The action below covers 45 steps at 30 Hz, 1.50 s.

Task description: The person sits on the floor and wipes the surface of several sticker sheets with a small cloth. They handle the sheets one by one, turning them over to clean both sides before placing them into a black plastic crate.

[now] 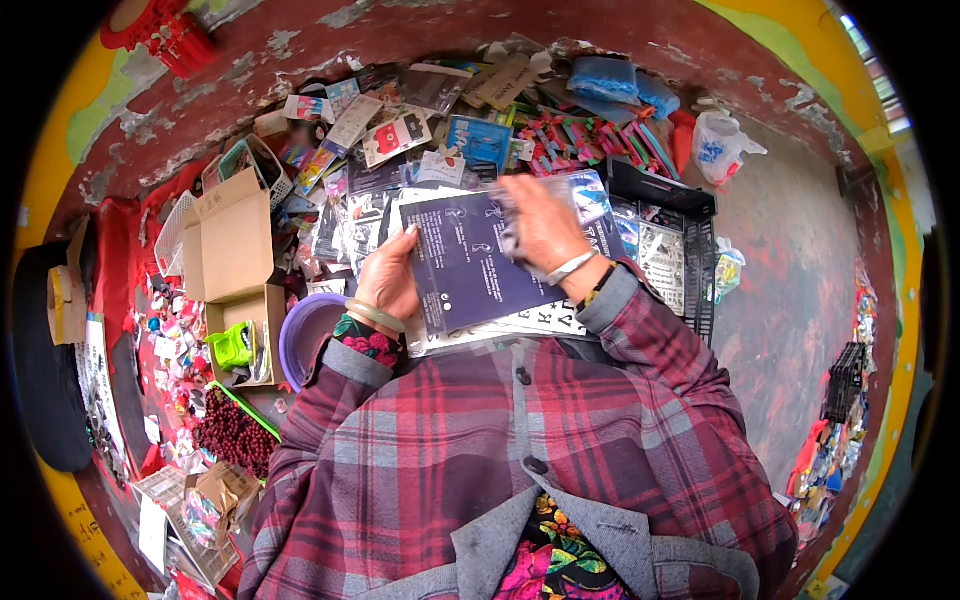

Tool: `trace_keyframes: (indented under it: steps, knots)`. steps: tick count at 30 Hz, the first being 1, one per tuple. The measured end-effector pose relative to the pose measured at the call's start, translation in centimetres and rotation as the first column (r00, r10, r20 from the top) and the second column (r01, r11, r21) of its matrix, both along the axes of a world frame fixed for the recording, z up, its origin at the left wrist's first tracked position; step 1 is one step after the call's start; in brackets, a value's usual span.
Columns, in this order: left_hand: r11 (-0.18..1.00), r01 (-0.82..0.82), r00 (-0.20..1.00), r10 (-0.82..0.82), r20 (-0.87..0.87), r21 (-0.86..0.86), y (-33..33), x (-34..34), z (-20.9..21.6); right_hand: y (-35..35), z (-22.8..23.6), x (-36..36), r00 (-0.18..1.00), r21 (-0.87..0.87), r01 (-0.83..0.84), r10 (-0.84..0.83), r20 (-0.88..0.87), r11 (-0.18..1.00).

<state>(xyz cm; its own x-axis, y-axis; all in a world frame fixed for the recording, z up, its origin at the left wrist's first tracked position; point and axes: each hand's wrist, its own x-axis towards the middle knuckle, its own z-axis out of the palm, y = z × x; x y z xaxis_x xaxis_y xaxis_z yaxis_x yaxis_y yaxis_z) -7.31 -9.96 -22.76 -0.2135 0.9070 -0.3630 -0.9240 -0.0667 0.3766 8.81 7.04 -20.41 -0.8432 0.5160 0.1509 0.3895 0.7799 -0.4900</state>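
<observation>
A flat dark navy printed sheet in a clear sleeve [455,265] lies in front of me on top of a white sheet with black letters [540,322]. My left hand [388,277] grips its left edge, with the thumb on top and the fingers out of sight beneath. Over the upper right of the sleeve is my right hand [545,228], somewhat smeared by motion. Its fingers press a crumpled grey cloth [511,235] against the surface. More sleeved sheets [588,195] show beyond the right hand.
Black plastic crate [700,270] stands to the right. On the left are an open cardboard box [235,240], a purple basin [305,335] and a green-rimmed tray of dark red beads [235,430]. Packaged goods [400,137] pile against the far wall. A white plastic bag [722,147] sits far right.
</observation>
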Motion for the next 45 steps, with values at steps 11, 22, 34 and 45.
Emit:
trace_keyframes:
  steps: [11, 22, 34, 45]
  knots:
    - [1.000, 0.008, 0.995, -0.008, -0.102, 0.001, -0.1, 0.3, 0.9, -0.6, -0.6, -2.0, 0.988, 0.134, -0.153, 0.147, 0.054, 0.979]
    - [0.999, 0.035, 0.999, -0.035, 0.006, 0.030, -0.3, -0.2, 0.0, 6.0, 2.2, 6.4, 0.946, 0.076, 0.324, -0.325, 0.002, 0.943]
    - [0.986, -0.086, 0.994, 0.075, 0.082, 0.144, -1.2, 0.4, -0.1, -2.1, 3.7, -4.2, 0.865, -0.211, -0.198, 0.069, -0.497, 0.957]
    - [0.986, -0.130, 0.969, 0.105, 0.223, 0.102, -1.2, 0.5, -0.5, -8.1, -1.7, -3.8, 0.803, -0.075, -0.502, 0.431, -0.412, 0.862]
